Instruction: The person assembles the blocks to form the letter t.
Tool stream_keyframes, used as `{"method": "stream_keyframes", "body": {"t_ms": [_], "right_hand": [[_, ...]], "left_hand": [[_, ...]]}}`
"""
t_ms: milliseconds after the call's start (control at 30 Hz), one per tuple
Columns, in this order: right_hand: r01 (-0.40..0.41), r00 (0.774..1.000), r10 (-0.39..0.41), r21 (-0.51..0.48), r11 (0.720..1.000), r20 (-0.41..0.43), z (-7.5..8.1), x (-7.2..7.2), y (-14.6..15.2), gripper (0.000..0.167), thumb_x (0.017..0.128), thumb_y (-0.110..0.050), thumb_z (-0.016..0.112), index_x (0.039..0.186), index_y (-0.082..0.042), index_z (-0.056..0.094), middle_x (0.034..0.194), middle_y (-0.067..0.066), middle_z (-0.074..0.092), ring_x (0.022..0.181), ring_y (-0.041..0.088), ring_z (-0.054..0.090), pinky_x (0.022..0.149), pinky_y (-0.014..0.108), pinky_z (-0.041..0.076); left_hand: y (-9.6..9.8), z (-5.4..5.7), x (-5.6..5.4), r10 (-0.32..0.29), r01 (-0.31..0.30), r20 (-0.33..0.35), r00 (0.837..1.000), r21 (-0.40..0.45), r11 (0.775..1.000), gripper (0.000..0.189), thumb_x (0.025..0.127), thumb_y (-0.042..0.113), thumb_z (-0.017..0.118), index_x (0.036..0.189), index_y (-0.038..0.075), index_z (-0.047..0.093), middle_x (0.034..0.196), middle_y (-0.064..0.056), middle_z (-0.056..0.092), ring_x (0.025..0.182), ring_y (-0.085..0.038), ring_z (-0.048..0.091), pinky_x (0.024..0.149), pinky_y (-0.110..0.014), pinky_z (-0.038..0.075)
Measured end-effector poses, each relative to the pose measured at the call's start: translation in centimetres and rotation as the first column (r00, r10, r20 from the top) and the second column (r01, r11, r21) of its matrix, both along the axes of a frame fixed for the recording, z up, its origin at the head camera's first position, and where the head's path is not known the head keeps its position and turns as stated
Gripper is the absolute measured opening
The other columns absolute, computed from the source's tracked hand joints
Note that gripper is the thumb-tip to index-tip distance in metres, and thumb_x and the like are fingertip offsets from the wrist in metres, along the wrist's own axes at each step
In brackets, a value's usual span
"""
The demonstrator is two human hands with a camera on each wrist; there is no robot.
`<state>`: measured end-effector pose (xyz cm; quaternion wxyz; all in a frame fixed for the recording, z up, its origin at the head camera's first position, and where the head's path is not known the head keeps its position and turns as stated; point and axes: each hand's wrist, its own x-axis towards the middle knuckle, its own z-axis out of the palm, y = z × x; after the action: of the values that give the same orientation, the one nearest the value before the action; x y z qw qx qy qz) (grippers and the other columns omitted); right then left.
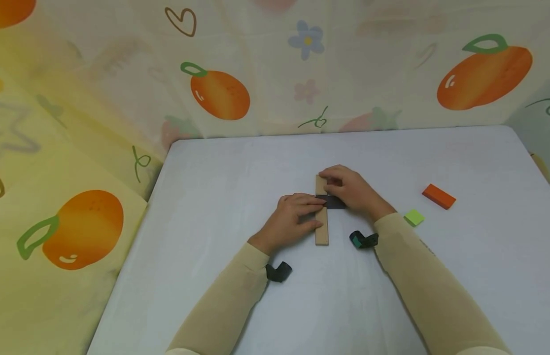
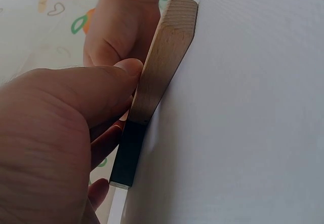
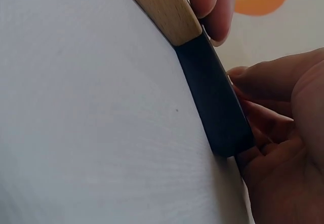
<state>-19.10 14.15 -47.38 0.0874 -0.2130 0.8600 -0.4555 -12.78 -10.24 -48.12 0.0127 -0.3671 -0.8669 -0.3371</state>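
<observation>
On the bench (image 1: 213,187), our left hand (image 1: 292,217) lies unclenched against the black block (image 1: 336,202) and near wooden block (image 1: 322,235). Our right hand (image 1: 352,190) pinches the far wooden block (image 1: 321,186).

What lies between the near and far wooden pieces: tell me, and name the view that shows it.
The dark block lies between the near wooden piece and the far wooden piece; the head view shows it.

It looks curtained off to me — fruit-and-flower fabric (image 1: 261,54) hangs behind and left of a white table (image 1: 222,172) — though which kind of room, I can't tell.
</observation>
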Motion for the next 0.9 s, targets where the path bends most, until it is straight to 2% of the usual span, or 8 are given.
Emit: {"method": "stream_keyframes", "body": {"t_ms": [233, 633, 900], "right_hand": [[0.006, 1.0, -0.005, -0.023, 1.0, 0.012, -0.23, 0.55, 0.07, 0.04, 0.109, -0.006, 0.068, 0.148, 0.001, 0.065, 0.145, 0.016, 0.062, 0.123, 0.032, 0.06, 0.108, 0.052, 0.045], [-0.006, 1.0, 0.007, -0.05, 0.999, 0.019, -0.61, 0.38, 0.26, 0.041, 0.11, -0.008, 0.068, 0.15, 0.0, 0.063, 0.152, 0.016, 0.058, 0.132, 0.035, 0.06, 0.112, 0.052, 0.045], [-0.008, 1.0, 0.009, -0.065, 0.998, 0.006, -0.39, 0.6, 0.05, 0.043, 0.108, -0.006, 0.069, 0.15, 0.004, 0.062, 0.152, 0.019, 0.057, 0.131, 0.036, 0.06, 0.111, 0.052, 0.046]], "left_hand": [[0.07, -0.03, 0.06, -0.001, 0.001, -0.004, 1.0, -0.005, 1.0, 0.043, 0.1, 0.025, 0.085, 0.138, 0.007, 0.076, 0.146, 0.002, 0.068, 0.143, -0.016, 0.053, 0.114, -0.048, 0.035], [0.15, 0.2, 0.08, 0.01, -0.01, 0.001, 1.0, -0.015, 1.0, 0.044, 0.1, 0.026, 0.085, 0.139, 0.007, 0.076, 0.147, 0.002, 0.068, 0.143, -0.017, 0.053, 0.114, -0.049, 0.034], [0.07, 0.19, 0.09, 0.01, -0.01, 0.005, 1.0, -0.01, 1.0, 0.043, 0.099, 0.026, 0.085, 0.137, 0.008, 0.077, 0.146, 0.003, 0.068, 0.142, -0.015, 0.053, 0.112, -0.049, 0.035]]}}
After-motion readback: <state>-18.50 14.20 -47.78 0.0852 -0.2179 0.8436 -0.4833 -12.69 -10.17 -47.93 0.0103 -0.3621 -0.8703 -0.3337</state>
